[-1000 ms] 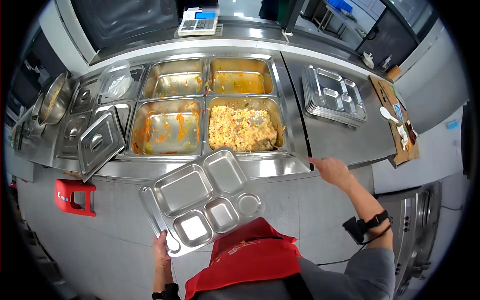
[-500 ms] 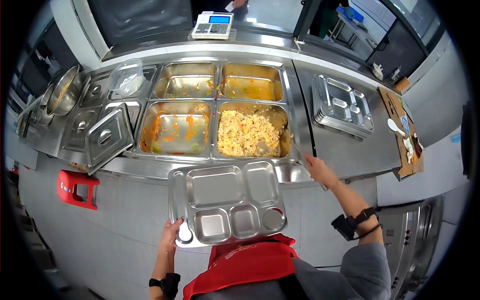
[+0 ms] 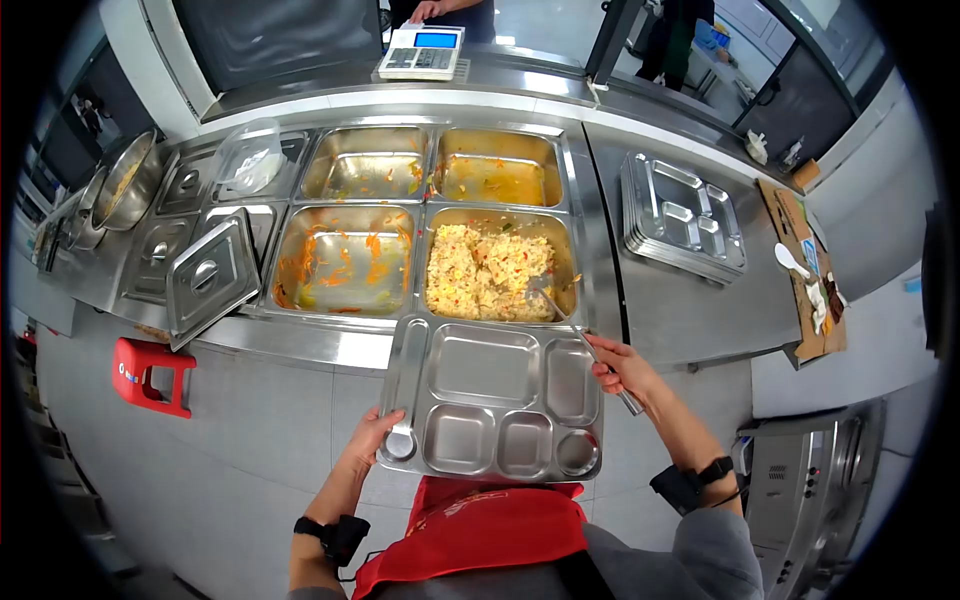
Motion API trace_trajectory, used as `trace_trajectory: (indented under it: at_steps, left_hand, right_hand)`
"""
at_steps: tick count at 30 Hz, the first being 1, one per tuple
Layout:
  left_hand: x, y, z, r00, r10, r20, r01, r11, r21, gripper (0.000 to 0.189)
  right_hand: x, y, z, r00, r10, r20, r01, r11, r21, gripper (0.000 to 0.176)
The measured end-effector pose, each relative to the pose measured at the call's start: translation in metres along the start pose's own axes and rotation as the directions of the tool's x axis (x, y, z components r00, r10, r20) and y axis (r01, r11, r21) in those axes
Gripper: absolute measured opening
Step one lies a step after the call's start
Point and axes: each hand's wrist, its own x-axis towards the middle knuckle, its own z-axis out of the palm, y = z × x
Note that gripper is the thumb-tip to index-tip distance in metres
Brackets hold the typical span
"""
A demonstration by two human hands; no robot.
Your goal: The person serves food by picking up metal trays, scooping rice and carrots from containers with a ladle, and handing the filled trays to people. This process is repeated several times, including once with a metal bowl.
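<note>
My left hand (image 3: 376,432) grips the lower left corner of a steel compartment tray (image 3: 485,365), thumb on top. Nothing lies in the tray's compartments. My right hand (image 3: 620,368) is closed around the long handle of a serving spoon (image 3: 566,318). The spoon's head is down in the fried rice (image 3: 485,265), near the right side of a deep steel pan (image 3: 568,235). The tray's far edge is close to the pan's front rim, and the spoon handle slants over the tray's upper right corner.
Three other pans, one of them front left (image 3: 345,265), hold only food scraps. A tilted steel lid (image 3: 212,275) leans at the left. Stacked compartment trays (image 3: 685,215) stand at the right. A red stool (image 3: 153,377) is on the floor. A person's hand (image 3: 430,11) touches the white machine (image 3: 421,52).
The tray has moved right and slightly forward in my left hand. The spoon's head has shifted left into the rice. A person's hand has come onto the machine behind the counter.
</note>
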Motion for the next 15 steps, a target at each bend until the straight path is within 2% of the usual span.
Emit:
trace_trajectory:
  at_steps: [5,9,11,12,15]
  left_hand:
    - [0.029,0.009,0.025,0.998,0.019,0.054,-0.021,0.999,0.05,0.035]
    - [0.054,0.01,0.041,0.998,0.068,0.002,-0.068,0.996,0.052,0.038]
    - [0.07,0.009,0.042,0.997,0.081,0.003,-0.081,0.996,0.022,0.037]
    - [0.072,0.012,0.045,0.997,0.05,0.056,-0.045,0.996,-0.08,0.034]
    - [0.086,0.008,0.041,0.997,0.074,0.033,-0.072,0.995,-0.076,0.03]
  right_hand:
    - [-0.013,0.005,-0.012,0.997,-0.043,-0.057,0.043,0.999,0.004,0.041]
    - [-0.048,0.01,-0.003,0.992,-0.074,-0.104,0.073,0.997,-0.017,0.042]
    - [-0.068,0.018,0.003,0.99,-0.078,-0.122,0.07,0.996,-0.063,0.042]
    - [-0.075,0.025,0.005,0.988,-0.082,-0.13,0.07,0.994,-0.088,0.042]
    - [-0.079,0.071,0.0,0.97,-0.175,-0.171,0.115,0.943,-0.313,0.041]
